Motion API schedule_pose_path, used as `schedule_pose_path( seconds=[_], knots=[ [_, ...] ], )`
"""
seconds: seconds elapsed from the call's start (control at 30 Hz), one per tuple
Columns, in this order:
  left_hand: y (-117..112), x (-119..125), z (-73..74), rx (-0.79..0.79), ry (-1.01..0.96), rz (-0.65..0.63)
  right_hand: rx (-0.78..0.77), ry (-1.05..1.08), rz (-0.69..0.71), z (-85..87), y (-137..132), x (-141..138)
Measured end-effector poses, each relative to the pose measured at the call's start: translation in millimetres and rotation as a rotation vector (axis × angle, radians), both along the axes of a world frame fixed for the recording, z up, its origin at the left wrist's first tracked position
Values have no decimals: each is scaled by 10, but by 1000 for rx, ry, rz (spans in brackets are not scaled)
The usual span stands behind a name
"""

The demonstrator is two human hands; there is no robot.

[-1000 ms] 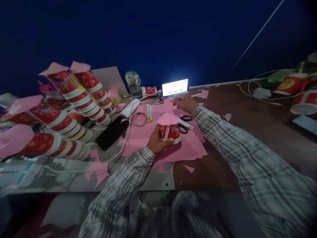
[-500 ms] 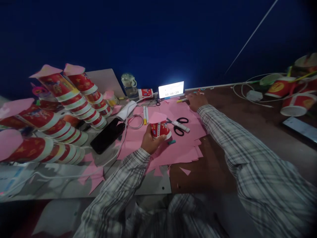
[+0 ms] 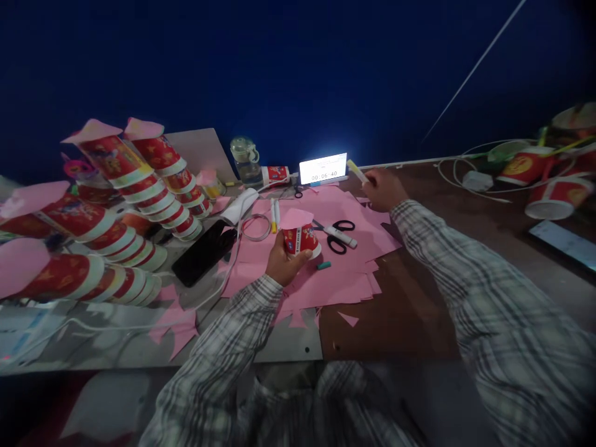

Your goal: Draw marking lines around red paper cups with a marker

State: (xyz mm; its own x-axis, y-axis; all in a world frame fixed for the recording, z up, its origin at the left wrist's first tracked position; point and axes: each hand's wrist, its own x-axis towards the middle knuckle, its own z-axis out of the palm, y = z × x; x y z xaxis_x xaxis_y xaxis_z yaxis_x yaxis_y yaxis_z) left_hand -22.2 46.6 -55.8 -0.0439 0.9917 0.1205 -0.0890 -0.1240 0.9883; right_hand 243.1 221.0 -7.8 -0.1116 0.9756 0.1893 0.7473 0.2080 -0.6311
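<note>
My left hand is wrapped round a red paper cup topped with a pink paper cone, held above the pink sheets. Raised at the back right, my right hand grips a yellow and white marker that points up and left. Black-handled scissors lie on the pink paper, just right of the cup, with a white tube across them. A small teal cap rests below the cup. Two markers lie behind it.
Several stacks of red cups with pink cone tops stand at left. A black phone, a cable and a water bottle are nearby. A lit timer screen stands at the back. More cups and a charger are at right.
My right hand has lifted the yellow and white marker off the paper and drawn it slightly right. A pink sheet beneath has shifted to the right. My left hand still holds the cup.
</note>
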Motion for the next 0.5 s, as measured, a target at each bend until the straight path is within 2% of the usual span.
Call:
schedule_pose_path(
  seconds=[0.07, 0.17, 0.23, 0.27, 0.37, 0.5],
  knots=[
    [5, -5, 12, 2, 0, 11, -62, 163, -8, 74, -246, -43],
    [12, -24, 32, 5, 9, 20, -164, 373, 57, 154, -706, -142],
    [18, -42, 44, 12, 18, 17, -348, 709, 161, 191, -1020, -223],
    [22, -50, 50, 17, 24, 18, -373, 821, 200, 202, -1162, -266],
    [30, -68, 69, 24, 68, 28, -342, 1012, 252, 199, -1465, -392],
    [28, -68, 86, 14, 185, 11, -305, 1206, 318, 131, -1573, -511]
  ],
)
